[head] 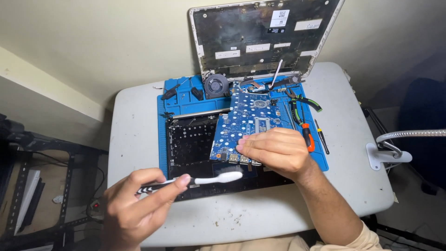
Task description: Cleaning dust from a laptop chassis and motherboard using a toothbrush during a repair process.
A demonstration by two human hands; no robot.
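Lower left of frame: your left hand (134, 204), fingers clenched around the striped black-and-white handle of a toothbrush (195, 180). Its white head points right and sits just at the lower edge of the blue circuit board (248, 123), near the row of metal ports.

Centre: the board lies tilted over the open black laptop base (190, 142), which rests on a blue work mat (179, 104). Mat sits on a scuffed white tabletop (134, 121).

Centre right: your right hand (274, 151), fingers flat and together, pressing down on the board's lower right part; not wrapped around anything.

Upper centre: round black fan (217, 85) on the mat's top edge, small black parts to its left. Behind it a laptop lid (265, 37) leans upright, dark inner face showing, with white rectangular labels: one near-square at the top centre, one strip at upper right, two strips at mid-height. A small black label sits under the square one.

Right of board: green-handled pliers (304, 100), orange-handled tool (306, 135), thin black screwdriver (321, 137) on the mat's right edge.

Far right: grey gooseneck lamp arm (404, 135) on a white clamp at the tabletop edge.
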